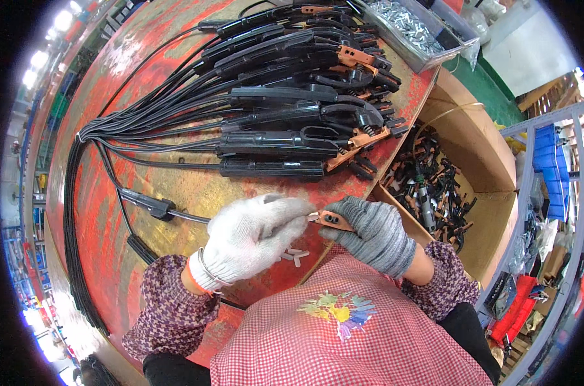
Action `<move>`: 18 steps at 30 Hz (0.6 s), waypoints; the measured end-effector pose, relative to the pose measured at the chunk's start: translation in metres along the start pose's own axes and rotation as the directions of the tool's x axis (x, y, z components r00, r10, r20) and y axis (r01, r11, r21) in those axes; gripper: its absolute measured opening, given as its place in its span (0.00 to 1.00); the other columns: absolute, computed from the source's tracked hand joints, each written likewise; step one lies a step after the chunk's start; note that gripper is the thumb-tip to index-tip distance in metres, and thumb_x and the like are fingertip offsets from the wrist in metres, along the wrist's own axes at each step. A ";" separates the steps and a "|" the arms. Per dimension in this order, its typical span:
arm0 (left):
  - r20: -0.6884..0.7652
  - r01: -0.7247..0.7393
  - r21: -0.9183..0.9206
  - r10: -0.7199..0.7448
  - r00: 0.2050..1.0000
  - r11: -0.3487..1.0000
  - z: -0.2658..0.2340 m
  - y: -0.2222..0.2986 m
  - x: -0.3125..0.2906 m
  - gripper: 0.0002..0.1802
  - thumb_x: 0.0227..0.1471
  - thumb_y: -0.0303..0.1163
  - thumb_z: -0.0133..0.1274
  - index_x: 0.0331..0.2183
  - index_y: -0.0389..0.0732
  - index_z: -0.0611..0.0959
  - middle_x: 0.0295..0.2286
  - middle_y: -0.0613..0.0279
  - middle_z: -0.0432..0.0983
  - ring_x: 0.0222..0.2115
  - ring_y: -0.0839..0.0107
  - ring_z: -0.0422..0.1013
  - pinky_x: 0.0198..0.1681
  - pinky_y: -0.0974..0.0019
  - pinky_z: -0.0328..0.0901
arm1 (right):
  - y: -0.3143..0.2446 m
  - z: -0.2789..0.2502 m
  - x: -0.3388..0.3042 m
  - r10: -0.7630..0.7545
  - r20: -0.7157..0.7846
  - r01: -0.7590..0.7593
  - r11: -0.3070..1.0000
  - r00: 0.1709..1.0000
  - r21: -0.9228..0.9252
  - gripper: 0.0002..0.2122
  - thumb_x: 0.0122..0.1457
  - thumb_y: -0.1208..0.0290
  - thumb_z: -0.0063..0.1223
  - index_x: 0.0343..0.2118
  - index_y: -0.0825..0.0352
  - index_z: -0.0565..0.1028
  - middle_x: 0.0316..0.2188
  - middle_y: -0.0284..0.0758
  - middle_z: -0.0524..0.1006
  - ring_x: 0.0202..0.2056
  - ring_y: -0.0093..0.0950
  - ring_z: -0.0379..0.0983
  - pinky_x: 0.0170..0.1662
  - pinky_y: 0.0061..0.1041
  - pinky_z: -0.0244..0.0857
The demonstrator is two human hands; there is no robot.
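My left hand, in a white knit glove, is closed with its fingertips pinching a small silver metal sleeve. The sleeve meets the end of a copper-coloured clamp jaw with two holes. My right hand, in a grey glove, grips that jaw from its other side. A black cable with a black handle threaded on it runs under my left hand, where its end is hidden. Several loose metal sleeves lie on the table beside my left fingers.
Several black electrode holders with copper jaws lie across the worn red table, their cables bundled at a tie. A clear bin of metal sleeves stands far right. A cardboard box holds black and copper parts and a green-and-silver tool.
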State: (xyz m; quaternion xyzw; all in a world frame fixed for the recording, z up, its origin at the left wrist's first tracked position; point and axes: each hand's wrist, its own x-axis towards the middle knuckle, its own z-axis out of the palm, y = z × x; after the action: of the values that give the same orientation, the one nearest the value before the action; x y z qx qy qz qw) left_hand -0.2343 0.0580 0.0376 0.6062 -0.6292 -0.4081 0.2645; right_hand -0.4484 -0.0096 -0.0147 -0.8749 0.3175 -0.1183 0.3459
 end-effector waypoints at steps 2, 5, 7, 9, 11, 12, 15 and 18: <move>0.020 -0.050 0.010 0.050 0.999 0.999 -0.001 -0.008 -0.001 0.14 0.53 0.30 0.51 0.42 0.37 0.81 0.26 0.57 0.77 0.27 0.75 0.74 0.30 0.70 0.68 | 0.002 -0.001 0.001 -0.032 -0.005 0.032 0.999 0.999 0.008 0.17 0.55 0.54 0.55 0.40 0.62 0.77 0.30 0.36 0.77 0.29 0.34 0.77 0.32 0.31 0.70; 0.189 0.089 -0.072 -0.074 0.979 0.993 -0.014 -0.002 0.008 0.15 0.53 0.32 0.52 0.42 0.36 0.81 0.25 0.57 0.77 0.27 0.74 0.74 0.31 0.70 0.68 | 0.007 -0.009 0.008 -0.086 0.078 0.084 0.996 0.993 0.027 0.17 0.54 0.54 0.56 0.40 0.63 0.77 0.30 0.36 0.77 0.29 0.34 0.77 0.31 0.31 0.70; 0.392 0.398 -0.231 -0.289 0.873 0.888 -0.021 0.009 0.015 0.17 0.52 0.36 0.53 0.41 0.36 0.81 0.24 0.58 0.77 0.26 0.74 0.74 0.32 0.70 0.68 | 0.006 -0.018 0.017 -0.193 0.163 0.209 0.974 0.968 -0.088 0.16 0.54 0.56 0.55 0.39 0.63 0.76 0.29 0.35 0.77 0.29 0.34 0.76 0.31 0.31 0.69; 0.391 0.393 -0.104 -0.325 0.861 0.914 -0.025 0.019 0.023 0.16 0.51 0.37 0.53 0.40 0.37 0.81 0.23 0.59 0.77 0.26 0.75 0.74 0.32 0.70 0.68 | 0.006 -0.019 0.024 -0.202 0.199 0.232 0.962 0.959 -0.143 0.16 0.54 0.57 0.54 0.39 0.64 0.76 0.28 0.35 0.76 0.28 0.34 0.76 0.30 0.32 0.69; 0.332 0.289 0.080 -0.299 0.895 0.954 -0.022 0.011 0.023 0.15 0.49 0.39 0.54 0.36 0.39 0.82 0.24 0.57 0.77 0.26 0.71 0.75 0.32 0.68 0.68 | 0.004 -0.019 0.029 -0.191 0.233 0.251 0.932 0.954 -0.261 0.15 0.55 0.58 0.52 0.38 0.64 0.76 0.27 0.35 0.74 0.30 0.33 0.75 0.29 0.33 0.67; 0.333 0.289 0.084 -0.300 0.894 0.954 -0.018 0.003 0.019 0.15 0.49 0.39 0.54 0.36 0.39 0.82 0.24 0.57 0.77 0.26 0.71 0.75 0.32 0.68 0.68 | 0.007 -0.017 0.030 -0.192 0.229 0.250 0.933 0.954 -0.260 0.15 0.55 0.58 0.52 0.38 0.64 0.76 0.27 0.35 0.74 0.30 0.33 0.75 0.29 0.33 0.67; 0.132 0.204 0.239 -0.240 0.962 0.949 -0.019 -0.005 0.009 0.15 0.46 0.41 0.57 0.34 0.41 0.82 0.26 0.51 0.78 0.30 0.55 0.76 0.31 0.61 0.69 | 0.008 -0.013 0.032 -0.173 0.212 0.232 0.927 0.962 -0.294 0.17 0.56 0.56 0.49 0.42 0.63 0.74 0.30 0.35 0.74 0.35 0.32 0.74 0.35 0.34 0.66; 0.087 0.110 0.431 -0.162 0.983 0.896 -0.013 -0.008 0.010 0.14 0.47 0.40 0.56 0.33 0.41 0.83 0.26 0.52 0.78 0.30 0.55 0.76 0.31 0.59 0.69 | 0.008 -0.009 0.044 -0.209 0.257 0.292 0.891 0.943 -0.347 0.19 0.57 0.55 0.49 0.45 0.63 0.74 0.30 0.35 0.74 0.34 0.33 0.74 0.36 0.34 0.65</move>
State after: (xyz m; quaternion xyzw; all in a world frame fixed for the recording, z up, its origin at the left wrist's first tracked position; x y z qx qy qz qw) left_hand -0.2207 0.0459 0.0363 0.6660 -0.6737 -0.3148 0.0586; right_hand -0.4217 -0.0469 -0.0141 -0.9665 0.1793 -0.0041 0.1835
